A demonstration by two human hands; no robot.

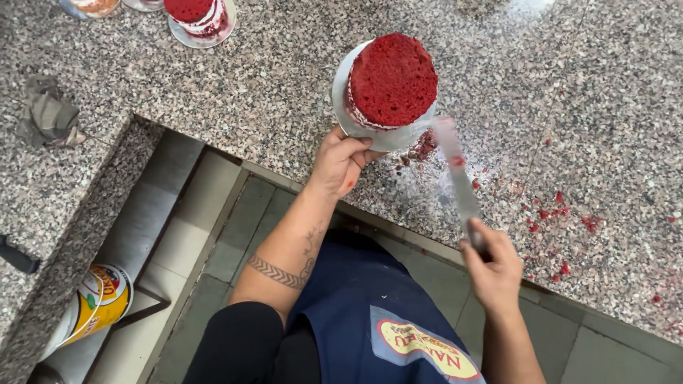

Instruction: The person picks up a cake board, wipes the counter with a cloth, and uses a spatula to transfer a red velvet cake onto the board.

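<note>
L hand grips rim of white plate w/ red velvet cake on granite desk. R hand closed on spatula, blade tip beside cake; red crumbs nearby.

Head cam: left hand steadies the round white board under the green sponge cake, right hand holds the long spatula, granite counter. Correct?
Not quite: the head view shows a red round sponge cake, not a green one. The rest stands: the left hand steadies the round white board under it, the right hand has its grip on the long metal spatula, all at the speckled granite counter.
</note>
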